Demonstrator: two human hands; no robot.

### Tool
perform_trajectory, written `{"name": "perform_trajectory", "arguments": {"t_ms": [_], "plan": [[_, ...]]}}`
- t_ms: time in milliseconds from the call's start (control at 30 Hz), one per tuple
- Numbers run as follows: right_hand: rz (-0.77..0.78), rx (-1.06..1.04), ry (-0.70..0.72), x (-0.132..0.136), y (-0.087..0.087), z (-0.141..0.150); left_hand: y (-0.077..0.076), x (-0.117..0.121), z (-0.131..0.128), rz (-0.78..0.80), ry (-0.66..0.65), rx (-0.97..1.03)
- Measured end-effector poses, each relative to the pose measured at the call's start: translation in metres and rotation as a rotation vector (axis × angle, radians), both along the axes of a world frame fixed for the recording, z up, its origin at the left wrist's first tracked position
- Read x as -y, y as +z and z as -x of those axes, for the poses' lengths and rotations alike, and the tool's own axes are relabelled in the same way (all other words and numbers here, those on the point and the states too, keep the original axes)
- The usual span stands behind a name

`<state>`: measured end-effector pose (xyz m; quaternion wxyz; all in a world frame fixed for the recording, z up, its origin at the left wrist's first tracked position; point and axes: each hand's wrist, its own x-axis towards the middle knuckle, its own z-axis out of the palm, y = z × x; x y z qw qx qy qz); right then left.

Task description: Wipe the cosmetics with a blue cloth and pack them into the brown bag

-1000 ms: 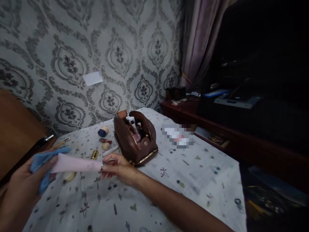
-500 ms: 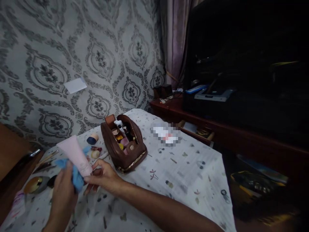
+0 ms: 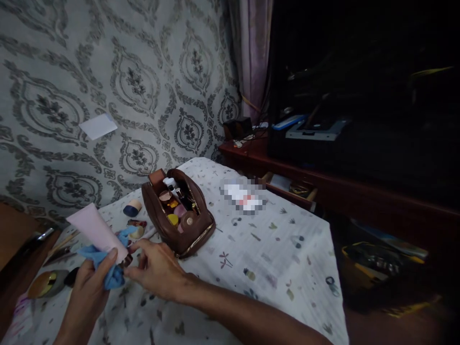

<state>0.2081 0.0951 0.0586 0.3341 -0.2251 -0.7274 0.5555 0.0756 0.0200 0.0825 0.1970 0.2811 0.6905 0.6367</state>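
A pale pink squeeze tube [image 3: 95, 227] slants across my left hand [image 3: 89, 290], which is closed round its lower part with a light blue cloth [image 3: 109, 275] bunched beneath. Its shiny dark cap [image 3: 126, 261] points down toward my right hand [image 3: 156, 268]. The bent thumb and index finger of that hand pinch about the cap end; their exact contact is partly hidden. Just beyond the right hand stands an unzipped brown cosmetic bag [image 3: 172, 223], filled with several bottles and make-up items.
A navy-and-beige jar [image 3: 132, 207] lies left of the bag. Brushes [image 3: 63, 244] and a gold-lidded jar [image 3: 45, 283] are at the left. A blurred-out white item [image 3: 242, 195] rests right of the bag on the patterned cloth [image 3: 280, 268]. Beyond, a drawer [image 3: 293, 189] stands open.
The tube has swung from nearly level to slanted, cap end low. My left hand has moved right with the cloth, now gripping nearer the cap. The view has turned right.
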Motion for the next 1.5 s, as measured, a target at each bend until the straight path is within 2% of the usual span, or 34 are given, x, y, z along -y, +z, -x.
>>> {"name": "perform_trajectory", "arguments": {"t_ms": [100, 200, 300, 400, 467, 567, 633, 767, 833, 967, 1100, 1200, 1333, 1500], "plan": [[-0.012, -0.115, -0.039, -0.012, 0.017, -0.019, 0.002, -0.001, 0.009, 0.106, -0.153, -0.12], [-0.001, -0.233, -0.032, -0.023, 0.035, -0.04, 0.01, -0.008, 0.0, 0.218, -0.267, -0.395], [0.015, -0.345, 0.004, -0.034, 0.046, -0.058, 0.022, -0.02, -0.018, 0.211, -0.367, -0.579], [0.073, -0.427, 0.057, -0.045, 0.051, -0.076, 0.031, -0.033, -0.03, 0.219, -0.454, -0.627], [0.12, -0.465, 0.072, -0.054, 0.054, -0.089, 0.034, -0.041, -0.03, 0.21, -0.491, -0.605], [0.137, -0.515, 0.023, -0.069, 0.062, -0.107, 0.039, -0.054, -0.027, 0.106, -0.413, -0.679], [0.104, -0.551, -0.068, -0.08, 0.068, -0.116, 0.042, -0.062, -0.025, 0.051, -0.376, -0.897], [0.006, -0.562, -0.195, -0.099, 0.076, -0.122, 0.042, -0.07, -0.017, 0.098, -0.581, -1.476], [-0.033, -0.542, -0.19, -0.107, 0.076, -0.119, 0.035, -0.067, -0.011, 0.098, -0.607, -1.629], [-0.115, -0.425, -0.106, -0.123, 0.076, -0.097, 0.02, -0.053, -0.004, 0.01, -0.557, -1.597], [-0.324, -0.233, -0.107, -0.139, 0.08, -0.064, 0.012, -0.042, -0.003, 0.019, -0.569, -1.527], [-0.478, -0.06, -0.132, -0.148, 0.085, -0.041, 0.007, -0.041, -0.003, 0.003, -0.543, -1.459], [-0.545, 0.132, -0.144, -0.155, 0.088, -0.019, 0.002, -0.042, -0.003, -0.06, -0.497, -1.404], [-0.662, 0.344, -0.122, -0.159, 0.09, -0.007, -0.001, -0.044, -0.001, -0.111, -0.529, -1.407]]}}
